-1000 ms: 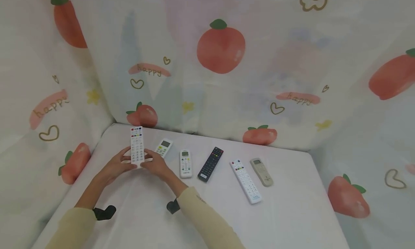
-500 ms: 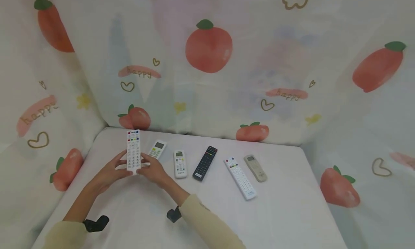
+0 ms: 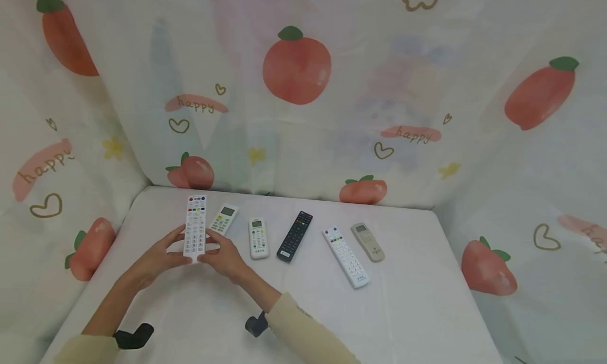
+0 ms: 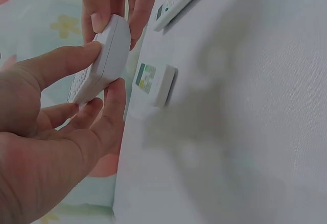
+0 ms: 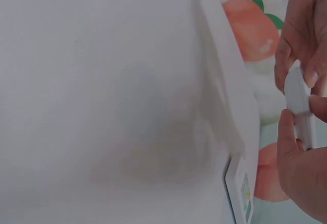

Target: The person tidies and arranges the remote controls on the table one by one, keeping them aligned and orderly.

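Remote (image 3: 195,227), long and white, pinched at its near end by left hand (image 3: 158,256) and right hand (image 3: 223,256), fingers curled on its edges, above the desk (image 3: 403,311). Level, two-sided grip best. Left of black remote (image 3: 294,236). Curtain (image 3: 196,105) reads "happy".

text: "happy" | on: printed cloth backdrop (image 3: 332,143) | remotes' labels: unreadable
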Available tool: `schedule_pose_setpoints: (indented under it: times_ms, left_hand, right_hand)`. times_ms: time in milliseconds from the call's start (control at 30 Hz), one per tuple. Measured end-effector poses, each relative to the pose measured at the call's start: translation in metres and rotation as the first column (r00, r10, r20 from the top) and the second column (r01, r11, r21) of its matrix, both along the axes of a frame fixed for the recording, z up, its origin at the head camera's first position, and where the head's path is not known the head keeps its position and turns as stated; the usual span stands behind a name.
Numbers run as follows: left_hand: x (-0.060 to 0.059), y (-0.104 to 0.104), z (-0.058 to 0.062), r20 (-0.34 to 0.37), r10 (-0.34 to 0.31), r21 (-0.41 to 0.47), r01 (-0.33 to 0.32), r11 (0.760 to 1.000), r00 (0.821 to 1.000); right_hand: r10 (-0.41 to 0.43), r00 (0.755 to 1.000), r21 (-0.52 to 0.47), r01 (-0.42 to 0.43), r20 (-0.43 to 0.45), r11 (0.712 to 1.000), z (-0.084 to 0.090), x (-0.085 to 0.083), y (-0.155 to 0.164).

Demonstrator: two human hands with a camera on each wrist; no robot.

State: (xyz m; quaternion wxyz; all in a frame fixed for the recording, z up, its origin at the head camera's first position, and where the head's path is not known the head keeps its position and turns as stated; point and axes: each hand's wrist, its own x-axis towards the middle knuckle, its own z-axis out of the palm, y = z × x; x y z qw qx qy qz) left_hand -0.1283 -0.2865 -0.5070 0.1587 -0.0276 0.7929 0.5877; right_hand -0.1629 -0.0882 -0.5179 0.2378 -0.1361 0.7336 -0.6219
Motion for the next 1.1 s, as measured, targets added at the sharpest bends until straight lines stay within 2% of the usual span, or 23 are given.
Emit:
schedule_pose_setpoints:
  times_ms: [300, 600, 800, 1100]
  left_hand:
    - [0.007, 0.004, 0.006, -0.007, -0.045, -0.005, 0.045, 0.999, 0.999]
    - [0.015, 0.005, 0.011, 0.017, -0.089, -0.060, 0.090, 0.994, 0.996]
    - [0.022, 0.009, 0.009, 0.028, -0.107, -0.034, 0.108, 0.994, 0.994]
    - [0.028, 0.011, 0.007, 0.056, -0.109, -0.005, 0.110, 0.994, 0.992]
  right_hand:
    - [-0.003, 1.000, -0.034, 0.003, 0.000, 0.999, 0.003, 0.010, 0.008]
    - [-0.047, 0.998, -0.050, 0.048, 0.029, 0.998, 0.004, 0.027, 0.011]
    - [-0.092, 0.994, -0.049, 0.094, 0.054, 0.994, 0.002, 0.038, 0.012]
    - [-0.091, 0.992, -0.076, 0.098, 0.093, 0.992, -0.004, 0.045, 0.013]
